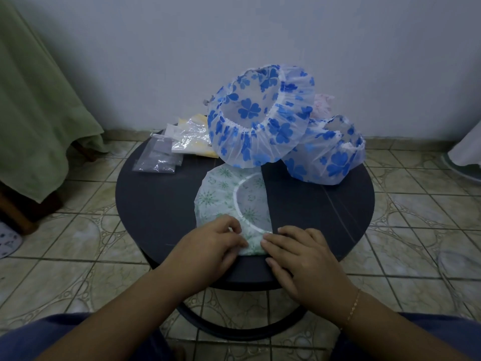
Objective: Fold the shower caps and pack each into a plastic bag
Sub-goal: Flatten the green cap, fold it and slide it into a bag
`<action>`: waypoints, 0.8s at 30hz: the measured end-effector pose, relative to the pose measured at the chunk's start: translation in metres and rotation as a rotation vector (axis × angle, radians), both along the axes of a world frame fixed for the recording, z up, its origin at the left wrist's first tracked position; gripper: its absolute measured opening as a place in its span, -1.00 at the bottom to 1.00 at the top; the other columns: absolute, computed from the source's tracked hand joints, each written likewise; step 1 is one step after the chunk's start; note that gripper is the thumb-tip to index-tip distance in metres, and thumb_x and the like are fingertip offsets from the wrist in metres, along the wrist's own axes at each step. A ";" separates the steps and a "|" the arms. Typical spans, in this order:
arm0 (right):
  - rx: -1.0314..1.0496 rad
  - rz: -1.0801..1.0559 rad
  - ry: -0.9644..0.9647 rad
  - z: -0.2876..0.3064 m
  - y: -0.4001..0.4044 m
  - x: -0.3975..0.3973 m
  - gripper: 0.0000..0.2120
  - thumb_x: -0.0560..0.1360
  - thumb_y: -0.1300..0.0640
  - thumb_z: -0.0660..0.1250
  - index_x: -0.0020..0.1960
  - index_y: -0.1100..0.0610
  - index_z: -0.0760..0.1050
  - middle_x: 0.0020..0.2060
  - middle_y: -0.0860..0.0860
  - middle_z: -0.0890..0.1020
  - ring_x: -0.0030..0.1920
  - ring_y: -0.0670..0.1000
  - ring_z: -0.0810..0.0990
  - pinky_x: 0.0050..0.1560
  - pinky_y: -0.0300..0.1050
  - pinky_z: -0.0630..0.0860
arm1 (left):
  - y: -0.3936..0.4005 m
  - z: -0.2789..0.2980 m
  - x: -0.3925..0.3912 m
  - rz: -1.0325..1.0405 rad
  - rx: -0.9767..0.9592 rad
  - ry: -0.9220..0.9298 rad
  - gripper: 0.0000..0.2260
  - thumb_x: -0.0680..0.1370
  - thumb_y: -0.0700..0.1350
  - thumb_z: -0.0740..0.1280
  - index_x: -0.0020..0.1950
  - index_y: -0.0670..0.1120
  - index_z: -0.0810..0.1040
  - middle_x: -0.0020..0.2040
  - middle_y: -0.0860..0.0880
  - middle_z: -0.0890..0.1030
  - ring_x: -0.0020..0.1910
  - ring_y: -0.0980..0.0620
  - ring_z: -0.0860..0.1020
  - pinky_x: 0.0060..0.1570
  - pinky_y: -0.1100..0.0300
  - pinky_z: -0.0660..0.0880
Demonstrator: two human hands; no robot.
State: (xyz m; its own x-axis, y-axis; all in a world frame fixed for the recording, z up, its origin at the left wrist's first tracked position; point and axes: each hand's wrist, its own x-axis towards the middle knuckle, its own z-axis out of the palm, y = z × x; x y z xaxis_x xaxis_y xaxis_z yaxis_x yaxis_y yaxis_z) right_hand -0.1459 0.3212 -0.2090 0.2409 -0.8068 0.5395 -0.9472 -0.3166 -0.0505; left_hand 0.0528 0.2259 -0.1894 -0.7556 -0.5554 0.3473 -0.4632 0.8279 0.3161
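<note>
Green-patterned shower cap (229, 201) lay flat on the round dark table (325, 212), folded in half into a half-disc: straight fold edge on the right, curved edge bulging left. Long axis ran near-to-far, from the table's front edge toward the wall; white elastic band showed as an arc opening toward the fold. Left hand (210, 246) was on the near-left corner of the cap, fingers curled, thumb and fingertips gathering a bit of the film. Right hand (299, 256) lay palm-down beside it, fingers held together and pointing left, pressing the near end of the cap against the table. Hands almost touching, cap edge between them. Behind the cap, two blue clover-print shower caps (260, 118), unfolded and puffed up; the larger one propped with its opening tilted toward the camera, the second (328, 157) to its right, opening facing up-right. Clear plastic bags (158, 158) sat at far left of the table, one yellowish packed bag (195, 139) just beside them.
</note>
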 end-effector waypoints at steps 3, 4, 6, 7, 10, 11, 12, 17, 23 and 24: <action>0.031 -0.005 -0.059 0.002 -0.001 0.002 -0.70 0.46 0.00 0.23 0.06 0.08 0.65 0.03 -0.09 0.67 0.08 -0.05 0.49 0.01 -0.08 0.36 | 0.002 0.000 0.001 0.004 -0.030 -0.028 -0.70 0.46 0.12 0.20 0.00 0.06 0.66 -0.04 0.18 0.54 -0.16 0.19 0.56 -0.35 0.24 0.56; 0.047 -0.007 -0.089 0.002 -0.001 0.002 -0.69 0.46 0.00 0.23 0.07 0.08 0.64 0.01 -0.10 0.67 0.07 -0.08 0.48 0.01 -0.10 0.37 | 0.001 0.000 0.001 0.012 -0.054 -0.035 -0.69 0.46 0.14 0.19 -0.01 0.06 0.66 -0.06 0.17 0.55 -0.15 0.18 0.56 -0.36 0.23 0.57; 0.120 -0.023 -0.164 0.005 -0.002 0.003 -0.62 0.44 -0.03 0.23 0.19 0.05 0.57 -0.02 -0.14 0.65 0.05 -0.15 0.46 0.01 -0.18 0.41 | -0.002 -0.002 0.000 0.022 -0.102 -0.042 -0.67 0.49 0.15 0.17 -0.04 0.05 0.67 -0.09 0.15 0.57 -0.16 0.15 0.57 -0.39 0.19 0.57; 0.178 -0.029 -0.228 0.007 -0.002 0.002 -0.56 0.44 -0.07 0.22 0.28 0.00 0.49 -0.02 -0.18 0.62 0.05 -0.20 0.44 0.06 -0.23 0.38 | -0.004 -0.004 -0.001 0.018 -0.116 -0.039 -0.67 0.50 0.14 0.17 -0.05 0.04 0.68 -0.11 0.14 0.58 -0.17 0.13 0.58 -0.40 0.17 0.57; 0.325 -0.031 -0.442 0.009 -0.003 0.000 -0.45 0.43 -0.14 0.25 0.38 -0.18 0.19 0.07 -0.37 0.49 0.11 -0.32 0.35 0.22 -0.44 0.15 | -0.007 -0.003 -0.002 -0.017 -0.142 -0.032 -0.69 0.52 0.09 0.18 -0.10 0.02 0.69 -0.16 0.11 0.59 -0.21 0.10 0.58 -0.43 0.19 0.55; 0.329 -0.036 -0.462 0.009 -0.005 -0.001 -0.45 0.42 -0.15 0.26 0.37 -0.19 0.20 0.07 -0.37 0.49 0.12 -0.32 0.34 0.23 -0.42 0.16 | -0.007 -0.002 -0.003 -0.029 -0.150 -0.037 -0.70 0.52 0.08 0.18 -0.12 0.02 0.69 -0.17 0.11 0.59 -0.22 0.11 0.58 -0.44 0.20 0.54; 0.311 -0.043 -0.457 0.008 -0.005 -0.001 -0.50 0.41 -0.16 0.26 0.34 -0.17 0.29 0.07 -0.32 0.51 0.11 -0.29 0.36 0.21 -0.35 0.23 | -0.008 -0.001 -0.003 -0.041 -0.160 -0.042 -0.70 0.52 0.07 0.18 -0.13 0.02 0.69 -0.18 0.11 0.59 -0.23 0.12 0.58 -0.45 0.22 0.53; 0.216 -0.074 -0.310 0.004 -0.009 -0.001 -0.64 0.41 -0.13 0.22 0.05 0.02 0.61 -0.03 -0.13 0.61 0.03 -0.17 0.40 -0.02 -0.18 0.39 | -0.013 0.004 -0.007 -0.099 -0.180 -0.074 -0.73 0.51 0.06 0.21 -0.20 0.04 0.68 -0.22 0.14 0.59 -0.29 0.14 0.56 -0.39 0.30 0.49; 0.251 -0.059 -0.181 0.014 -0.015 -0.006 -0.64 0.42 -0.17 0.19 0.02 0.00 0.62 -0.11 -0.15 0.58 -0.02 -0.16 0.37 -0.07 -0.21 0.37 | -0.016 0.012 -0.006 -0.074 -0.055 -0.066 -0.71 0.50 0.12 0.16 -0.21 0.05 0.63 -0.24 0.17 0.57 -0.27 0.24 0.52 -0.39 0.29 0.48; 0.257 -0.059 -0.202 0.015 -0.016 -0.006 -0.66 0.43 -0.14 0.18 -0.01 -0.01 0.62 -0.13 -0.16 0.57 -0.03 -0.17 0.36 -0.08 -0.25 0.33 | -0.016 0.013 -0.006 -0.065 -0.007 -0.078 -0.69 0.50 0.16 0.14 -0.19 0.06 0.62 -0.23 0.20 0.55 -0.26 0.26 0.50 -0.37 0.28 0.48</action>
State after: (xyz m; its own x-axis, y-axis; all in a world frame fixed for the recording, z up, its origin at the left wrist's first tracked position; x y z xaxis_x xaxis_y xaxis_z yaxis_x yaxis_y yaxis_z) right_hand -0.1519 0.3051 -0.1935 0.0989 -0.9320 0.3488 -0.9261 -0.2144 -0.3103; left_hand 0.0468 0.2095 -0.1760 -0.8152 -0.5017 0.2893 -0.4312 0.8593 0.2752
